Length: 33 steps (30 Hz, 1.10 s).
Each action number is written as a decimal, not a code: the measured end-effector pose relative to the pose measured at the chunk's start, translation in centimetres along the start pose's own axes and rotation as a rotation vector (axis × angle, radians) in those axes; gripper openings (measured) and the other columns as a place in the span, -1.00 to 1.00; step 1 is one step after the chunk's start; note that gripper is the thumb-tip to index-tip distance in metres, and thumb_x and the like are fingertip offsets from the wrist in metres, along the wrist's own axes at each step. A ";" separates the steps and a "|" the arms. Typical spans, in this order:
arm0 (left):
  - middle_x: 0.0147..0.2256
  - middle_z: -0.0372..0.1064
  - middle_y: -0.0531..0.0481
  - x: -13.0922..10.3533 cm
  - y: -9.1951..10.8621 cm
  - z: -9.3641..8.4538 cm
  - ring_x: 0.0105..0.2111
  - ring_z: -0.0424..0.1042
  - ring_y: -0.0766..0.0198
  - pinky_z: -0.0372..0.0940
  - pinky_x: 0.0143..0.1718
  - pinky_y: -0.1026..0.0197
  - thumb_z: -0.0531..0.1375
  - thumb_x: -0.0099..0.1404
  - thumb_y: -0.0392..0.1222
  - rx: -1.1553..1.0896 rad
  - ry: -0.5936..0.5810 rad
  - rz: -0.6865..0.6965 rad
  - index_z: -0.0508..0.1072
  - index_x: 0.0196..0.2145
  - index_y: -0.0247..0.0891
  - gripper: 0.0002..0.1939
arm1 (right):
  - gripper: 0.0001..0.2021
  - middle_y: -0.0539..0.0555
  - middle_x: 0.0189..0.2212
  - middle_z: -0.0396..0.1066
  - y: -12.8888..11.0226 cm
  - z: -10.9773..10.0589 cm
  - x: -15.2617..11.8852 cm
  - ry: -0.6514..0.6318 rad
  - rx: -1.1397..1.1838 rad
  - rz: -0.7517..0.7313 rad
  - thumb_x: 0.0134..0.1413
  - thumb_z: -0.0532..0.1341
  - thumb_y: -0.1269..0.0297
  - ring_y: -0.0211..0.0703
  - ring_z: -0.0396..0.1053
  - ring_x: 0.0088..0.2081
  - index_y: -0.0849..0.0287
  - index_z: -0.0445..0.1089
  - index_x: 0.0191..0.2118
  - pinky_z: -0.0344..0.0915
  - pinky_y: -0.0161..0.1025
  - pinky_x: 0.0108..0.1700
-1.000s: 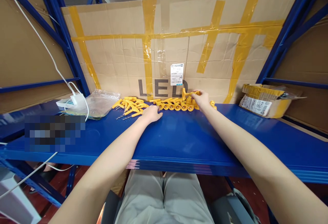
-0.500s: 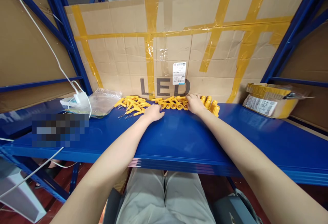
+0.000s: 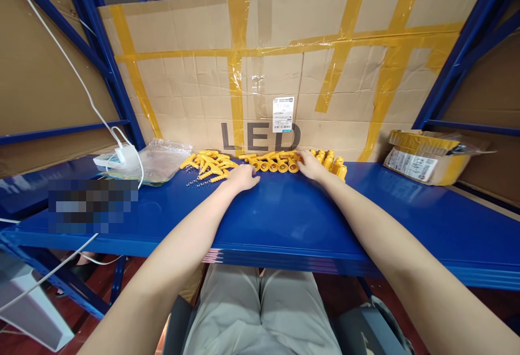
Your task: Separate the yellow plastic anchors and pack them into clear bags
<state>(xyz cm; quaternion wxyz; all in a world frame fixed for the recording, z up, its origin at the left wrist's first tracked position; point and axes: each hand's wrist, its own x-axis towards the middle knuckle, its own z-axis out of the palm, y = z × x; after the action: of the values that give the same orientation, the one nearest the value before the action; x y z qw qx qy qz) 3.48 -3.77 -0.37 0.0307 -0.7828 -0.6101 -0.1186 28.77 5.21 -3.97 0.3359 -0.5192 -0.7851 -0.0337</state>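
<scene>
Counter (image 3: 280, 219) of glossy blue metal spreads in front, where the left hand (image 3: 242, 178) lies beside a loose pile of yellow plastic handles with metal spirals (image 3: 212, 168). The right hand (image 3: 312, 166) lies against a row of round-ended yellow plastic pieces (image 3: 280, 157); whether either hand's fingers grip anything, I cannot tell. Behind stands tape-striped brown cardboard (image 3: 195, 100).

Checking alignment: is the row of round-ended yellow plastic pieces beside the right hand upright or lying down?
Lying down: the yellow plastic pieces beside the right hand show their round ends face-on, with bodies running back behind.
</scene>
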 end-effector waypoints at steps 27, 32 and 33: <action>-0.14 0.48 -0.07 0.0 0.1 0.1 -0.13 0.44 0.10 0.32 -0.14 0.17 0.09 0.23 -0.03 -0.012 -0.007 -0.006 0.46 -0.17 -0.20 -0.70 | -0.52 0.28 0.07 0.28 -0.7 -3.4 0.4 0.270 0.136 0.198 -0.02 0.03 0.39 0.05 0.25 0.08 0.31 0.26 0.08 0.14 0.00 0.14; -0.15 0.48 -0.07 0.2 0.0 0.3 -0.13 0.44 0.09 0.33 -0.15 0.17 0.10 0.22 -0.01 -0.011 -0.007 -0.010 0.47 -0.18 -0.20 -0.69 | -0.67 0.36 -0.12 0.36 0.3 -6.2 0.3 0.305 -0.015 0.402 -0.05 0.07 0.48 0.09 0.33 -0.06 0.36 0.35 -0.11 0.24 0.00 0.01; -0.16 0.48 -0.08 0.3 -0.1 0.3 -0.14 0.44 0.09 0.33 -0.15 0.16 0.10 0.22 0.00 -0.011 -0.006 -0.006 0.47 -0.18 -0.20 -0.69 | -0.70 0.37 -0.14 0.36 0.3 -6.8 0.1 0.291 -0.069 0.443 -0.06 0.10 0.48 0.12 0.33 -0.06 0.36 0.37 -0.14 0.25 0.01 0.00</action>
<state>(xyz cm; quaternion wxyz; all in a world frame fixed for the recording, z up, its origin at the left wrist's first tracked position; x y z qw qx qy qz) 3.50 -3.41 -0.60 0.0242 -0.7815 -0.6118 -0.1199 32.39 2.73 1.27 0.4269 -0.6791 -0.5942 -0.0604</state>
